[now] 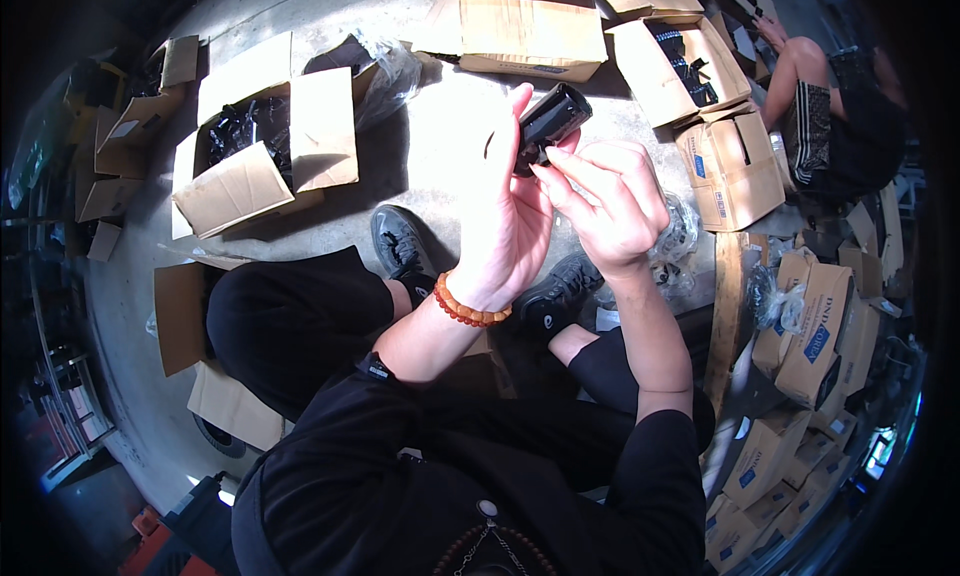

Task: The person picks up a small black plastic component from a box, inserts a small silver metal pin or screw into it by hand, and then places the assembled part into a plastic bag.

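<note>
A glossy black part (556, 118), short and thick with a hollow-looking end, is held up in front of me above the floor. My left hand (503, 226), with a beaded bracelet at its wrist, is closed around it, thumb along its left side. My right hand (617, 204) comes in from the right, its thumb and finger pinched together against the part's lower edge. Whether those fingertips grip the part itself or some small piece on it, I cannot tell.
An open carton (237, 186) of black parts stands ahead on the left. Another open carton (672, 71) with black pieces sits ahead on the right, near a seated person (810, 106). Clear plastic bags (677, 231) lie beside my right shoe (565, 286). Stacked cartons (815, 326) line the right.
</note>
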Tool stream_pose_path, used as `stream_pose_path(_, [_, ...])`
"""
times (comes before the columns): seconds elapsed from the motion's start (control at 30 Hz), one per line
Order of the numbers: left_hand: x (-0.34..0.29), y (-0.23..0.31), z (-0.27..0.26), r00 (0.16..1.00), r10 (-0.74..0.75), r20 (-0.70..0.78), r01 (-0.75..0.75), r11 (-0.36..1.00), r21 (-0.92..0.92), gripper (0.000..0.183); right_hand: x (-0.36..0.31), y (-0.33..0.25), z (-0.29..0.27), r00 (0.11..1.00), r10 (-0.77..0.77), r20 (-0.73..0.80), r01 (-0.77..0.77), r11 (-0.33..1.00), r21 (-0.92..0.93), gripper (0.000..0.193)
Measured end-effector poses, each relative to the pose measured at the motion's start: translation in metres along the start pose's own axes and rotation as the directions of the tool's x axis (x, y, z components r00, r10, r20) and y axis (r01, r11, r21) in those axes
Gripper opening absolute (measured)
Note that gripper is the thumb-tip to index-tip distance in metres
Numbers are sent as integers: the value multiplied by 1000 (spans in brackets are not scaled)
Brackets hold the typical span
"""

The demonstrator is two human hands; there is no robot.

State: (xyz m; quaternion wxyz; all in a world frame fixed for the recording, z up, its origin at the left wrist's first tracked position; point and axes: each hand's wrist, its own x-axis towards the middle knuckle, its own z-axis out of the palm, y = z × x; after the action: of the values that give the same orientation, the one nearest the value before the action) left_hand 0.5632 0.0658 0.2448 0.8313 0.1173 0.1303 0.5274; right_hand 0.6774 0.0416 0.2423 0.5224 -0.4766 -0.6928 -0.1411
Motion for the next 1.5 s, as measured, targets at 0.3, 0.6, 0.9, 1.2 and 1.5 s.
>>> stream_pose_path(0.3, [-2,-5,2,991,130,-43,-122,980,158,33,1,5,-1,989,-142,28,145,978,-149,24])
stream_pose_path(0.6, [-2,-13,3,930,367,26,-355,877,325,27,-4,-4,7,999,-42,30,47,978,-201,18])
stream_pose_path(0.9, [-1,-10,-2,960,268,-85,-232,926,299,30,-5,4,10,999,-7,51,14,991,-130,25])
stream_pose_path(1.2, [0,-13,-7,960,270,-69,-241,928,283,28,-2,2,7,993,31,118,-14,989,-149,21])
stream_pose_path(1.5, [0,-13,-5,962,261,-74,-233,934,273,26,-3,-1,8,986,107,128,-93,990,-110,16])
